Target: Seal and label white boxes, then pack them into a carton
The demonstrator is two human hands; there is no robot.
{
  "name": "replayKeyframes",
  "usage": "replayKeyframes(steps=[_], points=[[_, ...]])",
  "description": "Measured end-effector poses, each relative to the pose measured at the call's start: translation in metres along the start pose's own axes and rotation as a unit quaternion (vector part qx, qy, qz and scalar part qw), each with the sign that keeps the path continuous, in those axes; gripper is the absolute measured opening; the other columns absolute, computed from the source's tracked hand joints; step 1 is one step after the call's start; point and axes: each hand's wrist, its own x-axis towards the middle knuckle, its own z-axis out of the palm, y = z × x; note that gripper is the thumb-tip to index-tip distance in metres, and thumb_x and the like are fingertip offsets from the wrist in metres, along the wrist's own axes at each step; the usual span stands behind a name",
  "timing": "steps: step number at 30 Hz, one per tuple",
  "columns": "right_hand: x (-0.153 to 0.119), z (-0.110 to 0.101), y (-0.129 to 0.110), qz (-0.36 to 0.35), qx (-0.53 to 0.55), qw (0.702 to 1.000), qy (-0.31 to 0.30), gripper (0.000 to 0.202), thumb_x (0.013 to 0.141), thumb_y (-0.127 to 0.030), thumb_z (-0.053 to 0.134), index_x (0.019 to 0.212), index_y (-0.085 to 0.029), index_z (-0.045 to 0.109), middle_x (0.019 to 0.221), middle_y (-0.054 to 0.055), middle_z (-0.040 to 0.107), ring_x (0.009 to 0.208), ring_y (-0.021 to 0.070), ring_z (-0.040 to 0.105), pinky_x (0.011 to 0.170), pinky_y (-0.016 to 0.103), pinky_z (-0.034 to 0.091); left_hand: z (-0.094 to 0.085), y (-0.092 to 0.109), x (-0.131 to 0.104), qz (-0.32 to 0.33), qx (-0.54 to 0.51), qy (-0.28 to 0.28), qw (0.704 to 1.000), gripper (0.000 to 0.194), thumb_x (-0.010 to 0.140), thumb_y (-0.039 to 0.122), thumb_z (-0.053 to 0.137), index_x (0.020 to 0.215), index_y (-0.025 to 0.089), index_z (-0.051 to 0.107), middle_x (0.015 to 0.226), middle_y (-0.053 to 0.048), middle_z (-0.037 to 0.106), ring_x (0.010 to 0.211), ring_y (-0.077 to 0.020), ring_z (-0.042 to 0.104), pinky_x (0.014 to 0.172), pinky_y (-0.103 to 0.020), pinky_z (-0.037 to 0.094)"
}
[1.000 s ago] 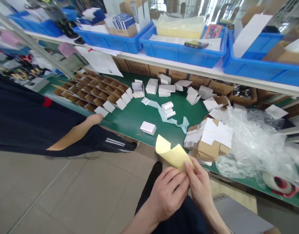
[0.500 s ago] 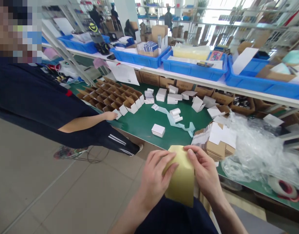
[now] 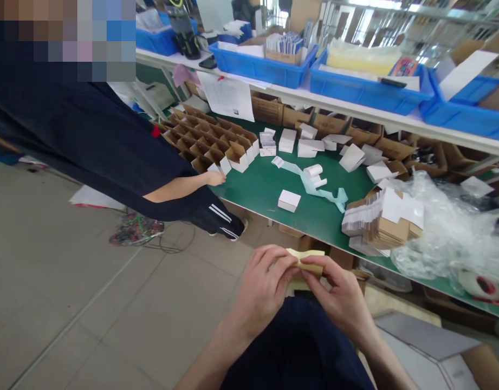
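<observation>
Below the counter [image 3: 249,189] edge, left hand [image 3: 262,290] and right hand [image 3: 342,295] pinch a yellow sheet [image 3: 306,259] from both sides, holding it flat and edge-on.

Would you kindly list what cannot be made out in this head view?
- Yellow sheet: mostly hidden by the left hand and right hand.
- Tape roll: partly veiled by plastic wrap.
- Posted paper: print too small.
- Co-worker's hand: whatever it touches is hidden.

Green table [image 3: 257,189] bears small white box [image 3: 289,200]; blue bins [image 3: 367,89] line the shelf above.
</observation>
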Motion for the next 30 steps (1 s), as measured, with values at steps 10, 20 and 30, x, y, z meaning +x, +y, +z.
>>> replayKeyframes(steps=[10,20,30], points=[[-0.007,0.05,-0.037,0.069,0.036,0.995,-0.06,0.027,0.092,-0.036,0.069,0.118,-0.027,0.068,0.106,0.0,0.078,0.089,0.0156,0.074,0.075,0.022,0.055,-0.056,-0.027,-0.04,0.017,0.0,0.032,0.999,0.02,0.095,0.02,0.067,0.115,0.025,0.068,0.107,-0.002,0.071,0.108,-0.0179,0.062,0.1,-0.038,0.05],[-0.005,0.081,-0.048,0.034,0.016,0.998,-0.058,0.016,0.092,-0.034,0.07,0.107,-0.028,0.07,0.099,-0.003,0.078,0.084,0.014,0.073,0.072,0.021,0.053,-0.088,-0.041,-0.061,-0.025,-0.044,0.054,0.997,0.023,0.094,0.016,0.068,0.115,0.023,0.068,0.112,-0.003,0.07,0.114,-0.0177,0.059,0.102,-0.036,0.051],[-0.012,0.09,-0.057,-0.053,-0.047,0.997,-0.032,0.022,0.093,-0.019,0.064,0.109,-0.034,0.066,0.103,-0.009,0.075,0.092,0.0098,0.071,0.083,0.018,0.051,-0.087,-0.041,-0.062,-0.024,-0.023,0.073,0.997,0.03,0.092,0.014,0.07,0.12,0.024,0.068,0.112,-0.005,0.064,0.111,-0.0175,0.056,0.098,-0.034,0.052]])
